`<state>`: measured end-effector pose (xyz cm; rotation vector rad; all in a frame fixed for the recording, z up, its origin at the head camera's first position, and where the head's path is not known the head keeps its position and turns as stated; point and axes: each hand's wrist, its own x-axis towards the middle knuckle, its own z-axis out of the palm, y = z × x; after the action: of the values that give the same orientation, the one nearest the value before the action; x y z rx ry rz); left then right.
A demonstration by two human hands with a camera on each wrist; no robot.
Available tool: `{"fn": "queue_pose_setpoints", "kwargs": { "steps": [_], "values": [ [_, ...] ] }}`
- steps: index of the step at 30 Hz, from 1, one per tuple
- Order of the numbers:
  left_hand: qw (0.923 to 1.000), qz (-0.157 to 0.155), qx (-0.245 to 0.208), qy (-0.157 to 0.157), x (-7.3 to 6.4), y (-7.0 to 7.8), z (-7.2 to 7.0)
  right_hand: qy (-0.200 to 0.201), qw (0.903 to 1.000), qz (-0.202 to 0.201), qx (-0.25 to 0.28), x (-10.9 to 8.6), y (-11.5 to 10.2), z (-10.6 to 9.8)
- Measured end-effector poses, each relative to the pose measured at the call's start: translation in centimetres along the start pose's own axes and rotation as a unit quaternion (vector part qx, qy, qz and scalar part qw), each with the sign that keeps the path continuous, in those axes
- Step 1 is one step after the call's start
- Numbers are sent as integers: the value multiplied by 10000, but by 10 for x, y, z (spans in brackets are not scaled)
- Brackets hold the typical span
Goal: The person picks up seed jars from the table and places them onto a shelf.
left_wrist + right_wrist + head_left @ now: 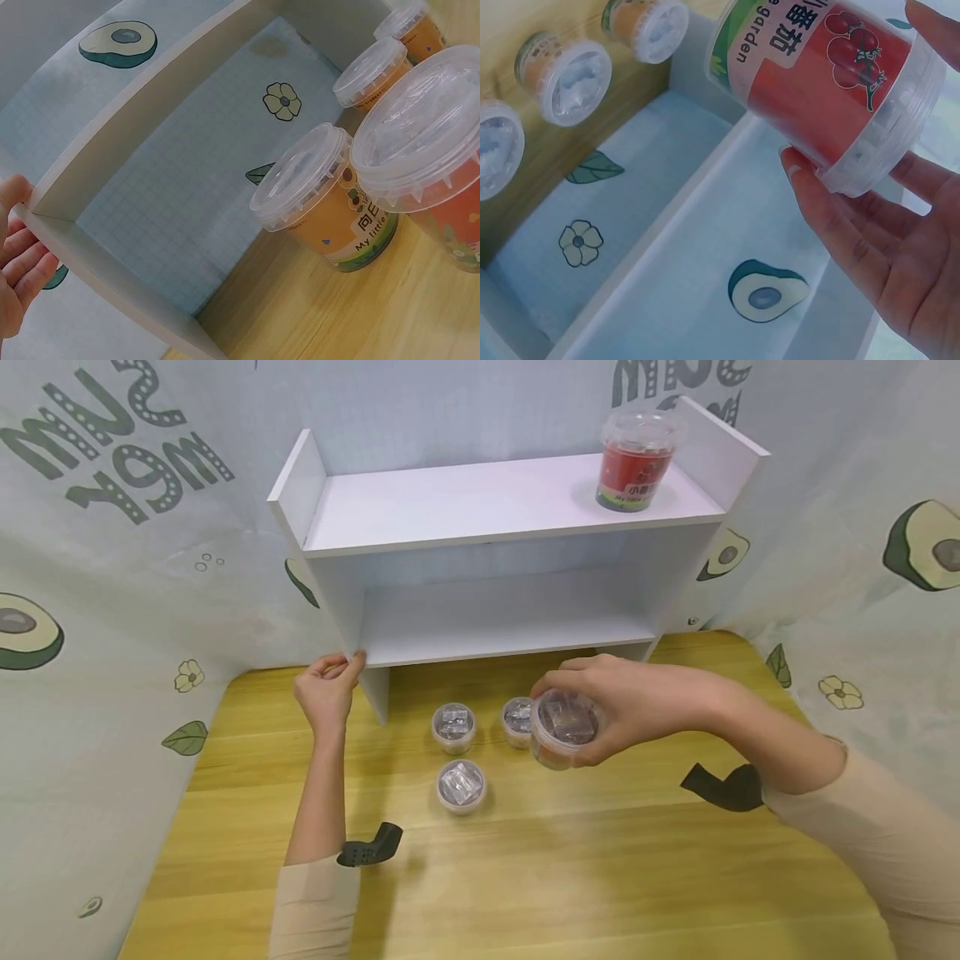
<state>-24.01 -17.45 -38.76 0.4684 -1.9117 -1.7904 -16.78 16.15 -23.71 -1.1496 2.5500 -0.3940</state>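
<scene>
My right hand (pixel 626 702) grips a clear-lidded plastic cup (pixel 562 727) above the tabletop, before the shelf unit's right half. In the right wrist view this cup (pixel 829 86) lies tilted, its red label printed with tomatoes; fingers and thumb go round its lid end. My left hand (pixel 326 689) pinches the left front corner of the white shelf unit (pixel 480 647) at its lower board. In the left wrist view the thumb (pixel 15 191) lies on the board's edge. A similar red cup (pixel 636 472) stands upright on the top board, at the right.
Lidded cups stand on the wooden table (pixel 600 877): one (pixel 453 728) and another (pixel 517 722) near the shelf's foot, a third (pixel 461 787) nearer me. The left wrist view shows orange labels on some (pixel 337 225). Behind hangs an avocado-print cloth (pixel 97 610).
</scene>
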Motion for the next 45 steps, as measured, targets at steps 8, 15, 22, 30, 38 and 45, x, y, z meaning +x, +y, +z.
{"fn": "queue_pose_setpoints", "kwargs": {
  "steps": [8,15,22,30,38,45],
  "values": [
    [10000,-27,-17,-33,-1,-2,-1,-106,9998,-64,-166,1,2,-11],
    [10000,-28,-64,-16,0,-1,1,-195,9995,-191,-180,2,3,-29],
    [9999,-62,-119,-44,1,-3,2,-362,9986,-125,-368,11,1,-54],
    [9998,-40,-157,-132,-5,10,-2,-490,9971,-91,-567,19,-2,-67],
    [9998,-17,-181,-116,3,-2,1,-731,9960,130,-494,20,-8,-79],
    [9999,54,-100,-61,2,-2,0,-833,9920,645,-698,22,-20,-107]
  ]
}}
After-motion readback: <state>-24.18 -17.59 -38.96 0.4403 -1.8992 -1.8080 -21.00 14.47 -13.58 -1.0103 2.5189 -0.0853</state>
